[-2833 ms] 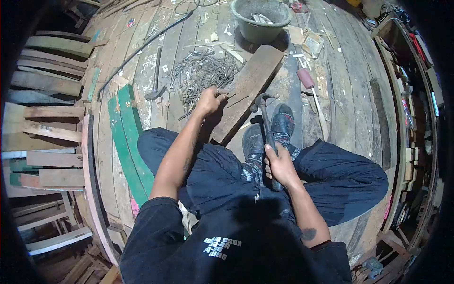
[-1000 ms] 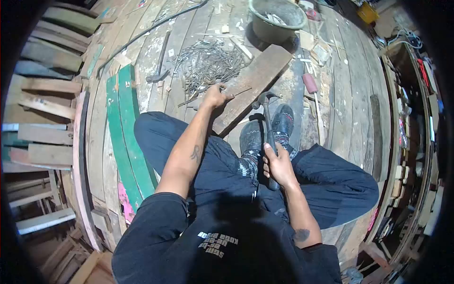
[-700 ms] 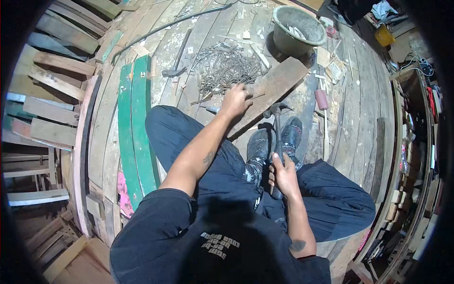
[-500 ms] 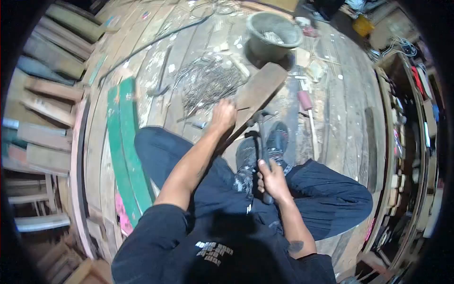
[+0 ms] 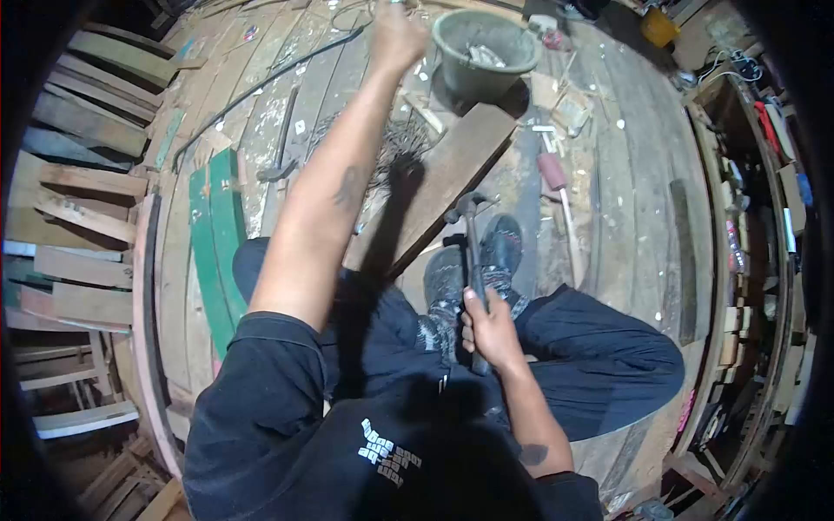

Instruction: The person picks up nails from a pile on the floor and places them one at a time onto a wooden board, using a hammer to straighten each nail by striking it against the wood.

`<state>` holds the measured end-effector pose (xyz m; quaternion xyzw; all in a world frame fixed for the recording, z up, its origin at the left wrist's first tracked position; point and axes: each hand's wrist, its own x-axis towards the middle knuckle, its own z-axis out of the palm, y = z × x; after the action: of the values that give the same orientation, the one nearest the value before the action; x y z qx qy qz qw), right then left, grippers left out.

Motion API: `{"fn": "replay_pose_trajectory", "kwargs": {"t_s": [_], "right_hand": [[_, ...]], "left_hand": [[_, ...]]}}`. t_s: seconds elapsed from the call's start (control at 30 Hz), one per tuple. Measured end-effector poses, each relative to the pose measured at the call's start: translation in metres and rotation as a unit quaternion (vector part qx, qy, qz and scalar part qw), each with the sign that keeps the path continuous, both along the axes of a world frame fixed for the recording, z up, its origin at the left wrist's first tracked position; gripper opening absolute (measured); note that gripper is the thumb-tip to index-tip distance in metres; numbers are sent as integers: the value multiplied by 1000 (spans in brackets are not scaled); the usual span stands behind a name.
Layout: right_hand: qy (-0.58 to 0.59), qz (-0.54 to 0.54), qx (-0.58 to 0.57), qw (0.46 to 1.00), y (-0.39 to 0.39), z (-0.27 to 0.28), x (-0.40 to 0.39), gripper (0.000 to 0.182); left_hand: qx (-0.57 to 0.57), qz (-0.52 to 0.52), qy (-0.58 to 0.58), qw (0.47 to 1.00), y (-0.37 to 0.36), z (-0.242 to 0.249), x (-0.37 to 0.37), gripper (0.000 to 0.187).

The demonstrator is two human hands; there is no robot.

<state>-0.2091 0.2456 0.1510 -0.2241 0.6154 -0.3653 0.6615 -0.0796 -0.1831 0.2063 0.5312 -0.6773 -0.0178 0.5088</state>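
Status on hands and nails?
Right hand gripping claw hammer. Left hand at frame's top edge, grip unclear. Nail pile partly hidden by left forearm.

Ahead of you, a wooden block lies on the floor, the nail pile to its left, the bucket beyond its far end. Left of the nails lies a hammer.

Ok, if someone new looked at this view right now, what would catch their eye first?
Probably the left hand, stretched out to the top edge of the view, just left of the bucket; whether it holds anything can't be made out. Next, the hammer gripped in the right hand, near the centre, its head pointing forward. Then the bright green boards at the left.
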Motion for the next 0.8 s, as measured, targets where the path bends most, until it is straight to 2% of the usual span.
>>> {"fn": "replay_pose_trajectory", "kwargs": {"t_s": [0.03, 0.1, 0.17, 0.23, 0.3, 0.37, 0.43, 0.47, 0.5, 0.57, 0.6, 0.7, 0.73, 0.77, 0.8], "right_hand": [[-10, -3, -1, 1000, 0, -2, -1, 21], [-34, 1, 3, 999, 1, -3, -2, 22], [-22, 15, 2, 1000, -1, 0, -2, 22], [-22, 13, 14, 1000, -5, 4, 1, 22], [-12, 23, 27, 999, -6, 4, 3, 22], [10, 40, 16, 999, -7, 0, 5, 22], [26, 49, 27, 998, -11, 5, 11, 23], [30, 55, 30, 998, -11, 7, 13, 23], [28, 55, 33, 998, -12, 8, 14, 23], [28, 58, 37, 997, -13, 8, 18, 23], [64, 79, 18, 995, -13, 3, 17, 23], [115, 106, 7, 988, -15, 1, 16, 24], [158, 119, -18, 980, -15, 0, 16, 25], [198, 133, -43, 970, -13, -1, 16, 25], [228, 142, -40, 962, -12, -2, 15, 26]], "left_hand": [[-18, -1, -16, 1000, -7, -18, 26, 29], [45, 10, -91, 995, 13, -38, 84, 28], [157, -3, -89, 983, 19, -90, 148, 27], [228, 23, -140, 963, 43, -130, 199, 26], [329, 25, -229, 916, 69, -171, 246, 31], [410, 9, -219, 886, 105, -212, 287, 32], [550, 36, -235, 801, 119, -242, 303, 44], [611, -18, -225, 759, 113, -255, 308, 47], [612, -16, -218, 760, 112, -255, 306, 47], [648, -27, -253, 718, 109, -249, 291, 50], [615, 1, -288, 734, 102, -264, 292, 54], [610, 34, -259, 748, 116, -221, 256, 60], [616, 61, -238, 749, 117, -221, 251, 66], [618, 32, -235, 749, 113, -219, 249, 65], [616, 48, -238, 749, 114, -212, 242, 63]]}}
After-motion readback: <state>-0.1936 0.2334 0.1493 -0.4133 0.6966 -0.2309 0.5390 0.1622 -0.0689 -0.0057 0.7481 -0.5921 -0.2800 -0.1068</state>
